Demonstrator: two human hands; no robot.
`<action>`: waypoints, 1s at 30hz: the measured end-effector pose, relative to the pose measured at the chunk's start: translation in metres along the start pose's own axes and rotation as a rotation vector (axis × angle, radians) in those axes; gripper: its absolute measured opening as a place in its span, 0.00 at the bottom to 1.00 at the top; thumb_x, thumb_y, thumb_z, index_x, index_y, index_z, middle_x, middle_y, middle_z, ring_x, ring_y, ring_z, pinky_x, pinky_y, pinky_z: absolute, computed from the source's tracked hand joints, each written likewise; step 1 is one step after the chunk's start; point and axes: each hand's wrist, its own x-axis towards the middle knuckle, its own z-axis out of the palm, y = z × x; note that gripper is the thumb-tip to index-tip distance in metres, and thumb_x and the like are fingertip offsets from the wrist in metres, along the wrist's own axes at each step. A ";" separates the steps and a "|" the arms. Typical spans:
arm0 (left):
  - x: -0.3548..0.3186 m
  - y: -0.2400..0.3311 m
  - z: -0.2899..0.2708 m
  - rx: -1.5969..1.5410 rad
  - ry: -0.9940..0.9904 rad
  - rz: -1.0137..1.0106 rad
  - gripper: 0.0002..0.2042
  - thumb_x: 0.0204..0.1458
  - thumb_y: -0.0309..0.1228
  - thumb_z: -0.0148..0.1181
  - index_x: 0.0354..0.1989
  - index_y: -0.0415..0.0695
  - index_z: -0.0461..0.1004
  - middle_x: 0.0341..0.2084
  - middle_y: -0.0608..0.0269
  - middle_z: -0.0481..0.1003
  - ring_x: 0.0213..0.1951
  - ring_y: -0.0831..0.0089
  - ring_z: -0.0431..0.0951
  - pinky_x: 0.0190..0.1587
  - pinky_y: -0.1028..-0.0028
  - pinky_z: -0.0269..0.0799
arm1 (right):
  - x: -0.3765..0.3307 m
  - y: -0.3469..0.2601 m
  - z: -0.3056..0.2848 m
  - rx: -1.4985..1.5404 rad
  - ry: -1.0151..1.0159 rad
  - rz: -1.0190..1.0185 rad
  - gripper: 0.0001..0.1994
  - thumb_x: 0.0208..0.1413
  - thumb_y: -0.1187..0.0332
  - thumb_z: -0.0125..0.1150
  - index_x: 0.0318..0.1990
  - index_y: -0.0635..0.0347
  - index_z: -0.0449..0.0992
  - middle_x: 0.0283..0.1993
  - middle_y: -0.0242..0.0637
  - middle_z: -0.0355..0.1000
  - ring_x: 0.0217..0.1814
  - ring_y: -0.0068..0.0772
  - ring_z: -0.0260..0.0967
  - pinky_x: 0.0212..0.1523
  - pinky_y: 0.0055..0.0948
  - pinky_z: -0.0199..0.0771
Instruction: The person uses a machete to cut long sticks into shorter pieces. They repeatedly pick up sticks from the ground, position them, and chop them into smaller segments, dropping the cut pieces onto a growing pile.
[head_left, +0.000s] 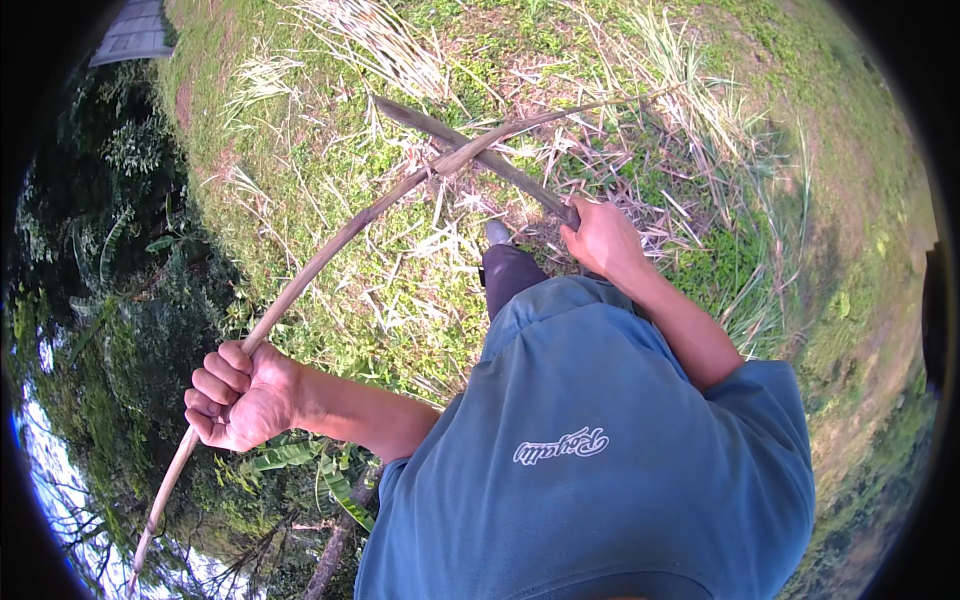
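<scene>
My left hand [245,395] is closed around a long, slightly bent wooden stalk [335,245], pale brown with darker joints, at the left. The stalk slants up from the lower left across the middle to a thin end at the upper right. In my right hand [605,240] is a machete [520,180] with a long, dark, flat blade, its tip pointing to the upper left. My fingers hide its handle. Stalk and blade cross in the middle, the stalk passing in front. Whether they touch, I cannot tell.
Chips and cut pieces [430,260] lie scattered over the grass around my foot [497,232]. A bundle of dry stalks [375,45] lies ahead. Long cut grass [700,110] is heaped at the right. Dark bushes [110,250] line the left side.
</scene>
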 end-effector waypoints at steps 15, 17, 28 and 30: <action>0.000 0.012 0.002 -0.433 -0.261 0.034 0.13 0.42 0.30 0.49 0.11 0.52 0.53 0.04 0.78 0.52 0.07 0.87 0.48 0.08 0.86 0.48 | -0.064 0.003 -0.063 0.055 -0.164 -0.109 0.12 0.44 0.61 0.63 0.32 0.59 0.75 0.21 0.50 0.71 0.27 0.57 0.72 0.33 0.49 0.73; -0.001 0.016 0.003 -0.516 -0.334 0.022 0.12 0.41 0.30 0.48 0.12 0.52 0.53 0.04 0.79 0.51 0.06 0.89 0.47 0.08 0.87 0.50 | -0.058 0.021 -0.064 -0.020 -0.142 0.046 0.12 0.44 0.62 0.62 0.30 0.61 0.74 0.21 0.50 0.72 0.27 0.57 0.72 0.33 0.49 0.73; 0.006 0.021 0.000 -0.604 -0.466 -0.042 0.12 0.40 0.29 0.48 0.11 0.52 0.54 0.02 0.78 0.52 0.04 0.89 0.50 0.07 0.86 0.57 | -0.064 0.062 -0.063 -0.032 -0.231 -0.009 0.10 0.40 0.65 0.61 0.27 0.63 0.74 0.22 0.49 0.70 0.25 0.53 0.69 0.30 0.45 0.68; 0.009 0.025 -0.002 -0.572 -0.478 -0.054 0.12 0.40 0.30 0.48 0.11 0.52 0.54 0.01 0.77 0.53 0.04 0.89 0.51 0.07 0.86 0.57 | -0.051 0.095 -0.038 -0.121 -0.192 0.201 0.12 0.42 0.63 0.61 0.29 0.64 0.75 0.24 0.52 0.72 0.29 0.53 0.71 0.34 0.47 0.71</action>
